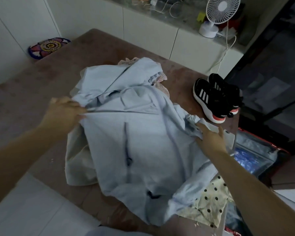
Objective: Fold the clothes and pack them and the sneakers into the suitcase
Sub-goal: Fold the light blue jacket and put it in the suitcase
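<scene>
A pale blue hooded jacket (143,142) lies spread and rumpled over the brown table (46,79), covering other clothes. My left hand (65,111) pinches the jacket's edge along the dark zipper at the left. My right hand (209,138) grips a bunched fold of the jacket at its right side. A cream garment with black dots (211,203) sticks out under the jacket at the lower right. A pair of black sneakers (216,97) with white stripes and red heels stands at the table's right edge. The open red suitcase (260,155) sits on the floor to the right.
Pink patterned cloth (158,80) shows behind the jacket. A colourful round cushion (48,46) lies at the table's far left corner. A white desk fan (216,16) with its cord stands on the counter behind. White cabinets line the back.
</scene>
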Motion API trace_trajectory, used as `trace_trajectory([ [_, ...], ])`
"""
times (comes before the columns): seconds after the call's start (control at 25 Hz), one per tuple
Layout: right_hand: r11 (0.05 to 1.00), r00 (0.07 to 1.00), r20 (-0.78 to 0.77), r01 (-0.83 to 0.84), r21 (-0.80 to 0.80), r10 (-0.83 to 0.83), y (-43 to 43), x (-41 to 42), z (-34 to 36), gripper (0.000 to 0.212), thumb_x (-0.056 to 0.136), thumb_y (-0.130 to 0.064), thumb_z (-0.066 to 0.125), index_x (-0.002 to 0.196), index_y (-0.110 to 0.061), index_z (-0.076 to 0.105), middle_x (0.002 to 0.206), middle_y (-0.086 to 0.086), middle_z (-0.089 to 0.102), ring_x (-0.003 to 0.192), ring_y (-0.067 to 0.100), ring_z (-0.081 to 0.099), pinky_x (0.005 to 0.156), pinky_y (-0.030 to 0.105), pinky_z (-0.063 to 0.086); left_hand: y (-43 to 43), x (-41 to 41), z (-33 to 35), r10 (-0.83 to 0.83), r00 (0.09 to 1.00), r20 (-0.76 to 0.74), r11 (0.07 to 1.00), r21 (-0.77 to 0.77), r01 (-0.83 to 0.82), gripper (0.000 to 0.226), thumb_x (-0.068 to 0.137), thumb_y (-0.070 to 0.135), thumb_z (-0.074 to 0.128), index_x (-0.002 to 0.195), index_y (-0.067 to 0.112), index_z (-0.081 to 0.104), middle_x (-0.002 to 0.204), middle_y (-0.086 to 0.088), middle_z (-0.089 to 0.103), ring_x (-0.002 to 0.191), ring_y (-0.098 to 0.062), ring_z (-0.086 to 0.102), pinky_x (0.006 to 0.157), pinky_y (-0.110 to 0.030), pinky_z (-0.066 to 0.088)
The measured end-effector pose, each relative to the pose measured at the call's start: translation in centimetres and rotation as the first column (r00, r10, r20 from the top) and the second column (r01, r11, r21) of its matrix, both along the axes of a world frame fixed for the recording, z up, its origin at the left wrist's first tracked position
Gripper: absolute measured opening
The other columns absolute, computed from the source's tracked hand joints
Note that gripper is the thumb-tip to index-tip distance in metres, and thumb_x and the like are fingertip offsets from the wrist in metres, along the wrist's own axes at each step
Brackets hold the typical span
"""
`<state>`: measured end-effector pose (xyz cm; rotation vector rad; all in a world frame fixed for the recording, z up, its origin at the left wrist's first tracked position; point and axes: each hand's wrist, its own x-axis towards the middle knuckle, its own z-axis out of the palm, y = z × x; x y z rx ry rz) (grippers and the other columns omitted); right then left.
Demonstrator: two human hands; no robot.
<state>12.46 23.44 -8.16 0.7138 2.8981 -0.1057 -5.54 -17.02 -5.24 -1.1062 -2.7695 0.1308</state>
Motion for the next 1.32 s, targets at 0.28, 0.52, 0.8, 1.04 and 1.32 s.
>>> trace_trajectory([
  [0.28,0.947,0.896,-0.332,0.230,-0.225,-0.296,-3.1,5.8,-1.9,0.018,0.090,-0.020,0.056,0.098,-0.005,0.061,0.071,0.020,0.067,0.081,0.038,0.063,0.107,0.046,0.033,6.7,-6.0,2.3,0.197,0.976,-0.093,0.960,0.218,-0.174,0.018,0.083,0.012,0.054,0.087,0.001,0.068,0.086,-0.024,0.062,0.084,-0.040,0.053,0.077,-0.043,0.032],
  [0.52,0.964,0.905,-0.368,-0.256,-0.073,0.212,-10.8,12.0,-4.2,0.017,0.080,-0.036,0.052,0.072,-0.022,0.055,0.053,-0.004,0.058,0.053,0.017,0.061,0.085,0.036,0.038,9.8,-8.6,5.2,0.127,0.979,-0.157,0.957,0.278,-0.080,0.011,0.079,0.003,0.059,0.088,0.005,0.064,0.089,-0.024,0.057,0.090,-0.042,0.051,0.079,-0.044,0.031],
  [0.8,0.967,0.872,-0.477,-0.016,-0.255,-0.112,-4.4,-0.3,0.5,0.028,0.090,-0.036,0.044,0.094,-0.013,0.060,0.087,0.008,0.067,0.079,0.030,0.063,0.082,0.047,0.048,-1.3,-7.3,-0.7,0.084,0.994,-0.073,0.996,-0.022,-0.085,0.004,0.070,0.011,0.064,0.068,0.009,0.066,0.068,-0.011,0.058,0.071,-0.033,0.053,0.074,-0.039,0.028],
  [1.04,0.624,0.920,0.007,0.272,-0.733,-0.392,-4.8,-9.9,-0.1,0.056,0.084,-0.032,0.064,0.129,-0.008,0.042,0.107,0.008,0.053,0.103,0.028,0.054,0.084,0.038,0.048,-0.5,-6.5,-0.7,0.181,0.983,0.039,0.979,-0.106,-0.176,0.013,0.067,0.019,0.048,0.059,0.020,0.057,0.060,0.004,0.051,0.071,-0.024,0.050,0.076,-0.033,0.017],
  [1.32,0.899,0.720,-0.630,-0.019,-0.437,-0.290,-4.3,-5.2,3.4,0.008,0.083,-0.008,0.058,0.084,-0.005,0.065,0.080,0.011,0.061,0.073,0.023,0.056,0.064,0.026,0.040,11.5,-5.0,2.6,0.141,0.964,0.225,0.918,0.334,-0.212,0.042,0.090,0.040,0.048,0.121,0.013,0.056,0.116,-0.013,0.061,0.109,-0.035,0.054,0.093,-0.040,0.032],
])
